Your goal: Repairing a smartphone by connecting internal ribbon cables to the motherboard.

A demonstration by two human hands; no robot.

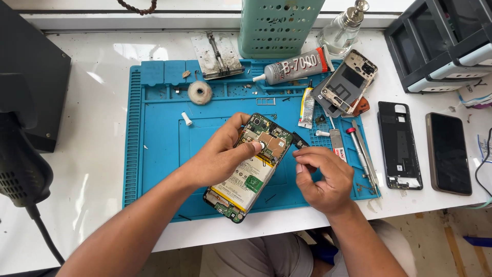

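An opened phone (252, 169) with its back removed lies tilted on the blue repair mat (154, 128), showing a green circuit board and a white and yellow battery. My left hand (220, 154) grips the phone's upper part, with the thumb pressed on the board near a metal shield. My right hand (323, 177) hovers just right of the phone, fingers curled, its fingertips pinching something small that I cannot make out. A small black part (300, 140) lies beside the phone's top corner.
A grey glue tube (294, 66), a small yellow tube (306, 107), a phone frame (349, 82), a screwdriver (361, 151) and tweezers sit at the mat's right. A back cover (398, 143) and a dark phone (449, 153) lie on the white table. A green perforated basket (279, 25) and glass bottle (341, 31) stand behind.
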